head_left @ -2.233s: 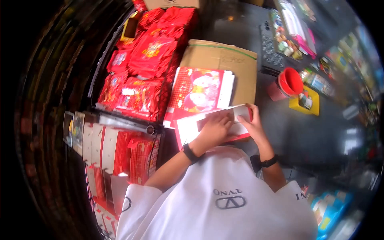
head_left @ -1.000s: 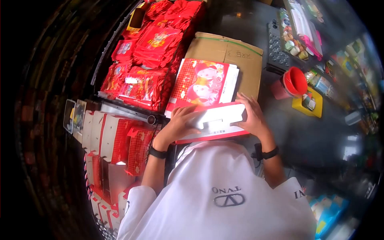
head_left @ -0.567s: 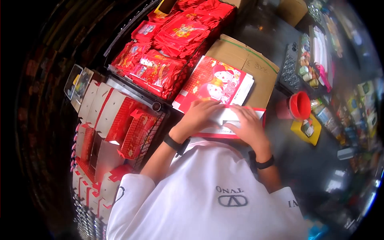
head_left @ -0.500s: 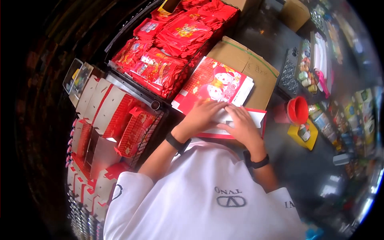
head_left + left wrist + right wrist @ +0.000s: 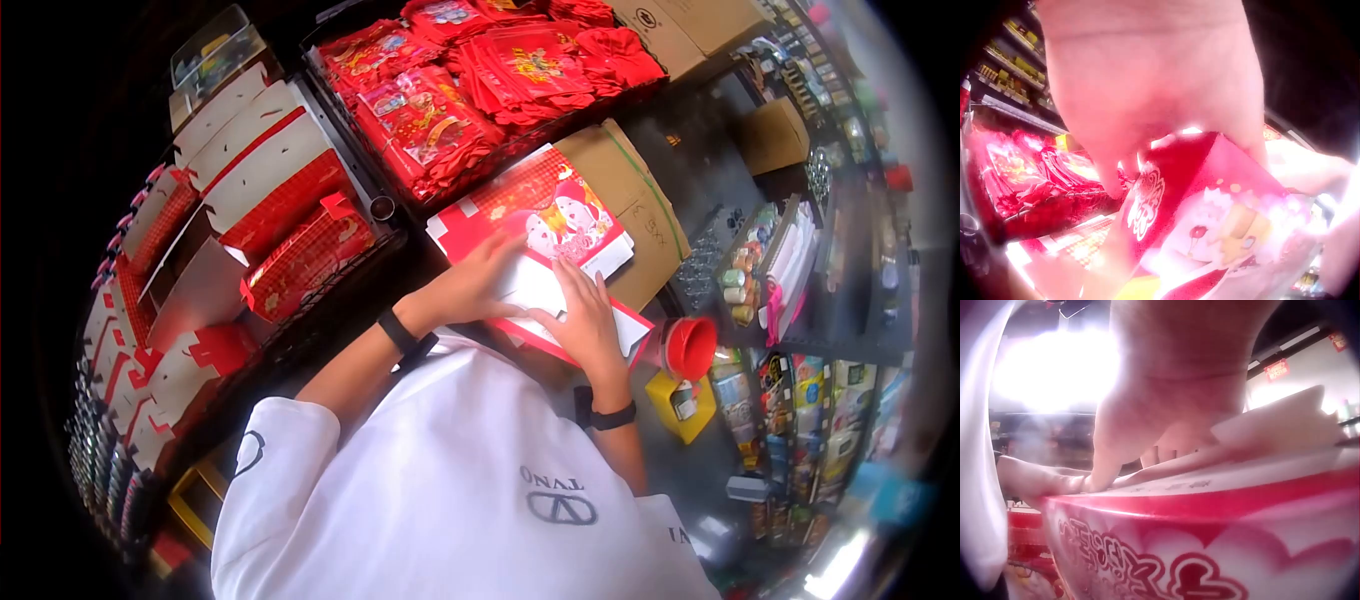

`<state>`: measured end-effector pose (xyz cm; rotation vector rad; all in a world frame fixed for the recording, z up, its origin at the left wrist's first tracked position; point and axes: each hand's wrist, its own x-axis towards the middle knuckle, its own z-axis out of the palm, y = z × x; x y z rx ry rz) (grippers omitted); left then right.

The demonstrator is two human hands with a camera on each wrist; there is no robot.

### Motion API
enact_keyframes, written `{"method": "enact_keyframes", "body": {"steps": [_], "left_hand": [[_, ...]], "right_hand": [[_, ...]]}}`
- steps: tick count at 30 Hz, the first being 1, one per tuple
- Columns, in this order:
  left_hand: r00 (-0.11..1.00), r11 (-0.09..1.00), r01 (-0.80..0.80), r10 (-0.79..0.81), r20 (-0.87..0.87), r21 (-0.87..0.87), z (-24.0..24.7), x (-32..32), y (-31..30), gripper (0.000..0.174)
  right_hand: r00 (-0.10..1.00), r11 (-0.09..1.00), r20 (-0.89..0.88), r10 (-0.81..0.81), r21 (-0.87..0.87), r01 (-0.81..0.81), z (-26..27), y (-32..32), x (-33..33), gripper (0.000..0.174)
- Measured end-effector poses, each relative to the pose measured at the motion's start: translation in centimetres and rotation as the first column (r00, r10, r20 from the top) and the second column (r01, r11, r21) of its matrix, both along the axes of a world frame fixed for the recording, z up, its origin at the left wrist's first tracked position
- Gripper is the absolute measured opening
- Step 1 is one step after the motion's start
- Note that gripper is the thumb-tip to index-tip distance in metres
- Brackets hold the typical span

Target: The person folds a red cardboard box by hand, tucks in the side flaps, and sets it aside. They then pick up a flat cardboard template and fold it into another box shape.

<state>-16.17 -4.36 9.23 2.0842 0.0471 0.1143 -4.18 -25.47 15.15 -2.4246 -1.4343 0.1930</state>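
Note:
A red and white cardboard gift box point(image 5: 528, 287) lies on the open top of a flat stack, in front of the person's body. My left hand point(image 5: 476, 285) rests over its white top from the left, fingers extended and thumb spread. From the right, my right hand point(image 5: 588, 325) presses the same white top with fairly straight fingers. In the left wrist view the printed gift box point(image 5: 1210, 237) shows cartoon figures under the palm. A white flap point(image 5: 1279, 422) stands partly raised beside the right hand in the right wrist view.
Printed flat cartons point(image 5: 570, 215) lie on a brown cardboard box point(image 5: 640, 240). A crate holds red packets point(image 5: 425, 120); assembled boxes point(image 5: 265, 165) fill a basket at left. A red bucket point(image 5: 690, 348) and a yellow container point(image 5: 682, 405) stand at right.
Both hands have come from the box's sides to its middle, where they now lie over the white top. The head view has turned, so the surroundings swing round.

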Motion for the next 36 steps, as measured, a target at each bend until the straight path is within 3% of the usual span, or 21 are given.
{"method": "enact_keyframes", "body": {"steps": [11, 23, 36], "left_hand": [[1.0, 0.999, 0.016, -0.015, 0.025, -0.03, 0.0, 0.5, 0.6, 0.12], [1.0, 0.999, 0.007, -0.006, 0.031, -0.043, 0.3, 0.8, 0.8, 0.122], [0.999, 0.999, 0.025, -0.024, 0.039, -0.035, 0.0, 1.2, 0.6, 0.118]], "right_hand": [[0.996, 0.998, -0.072, 0.055, -0.02, -0.057, 0.6, 1.6, 1.5, 0.059], [0.98, 0.997, -0.184, -0.075, -0.039, 0.069, 0.6, 2.2, 1.8, 0.057], [0.936, 1.0, -0.351, -0.024, -0.007, 0.023, 0.0, 1.4, 3.5, 0.056]]}}
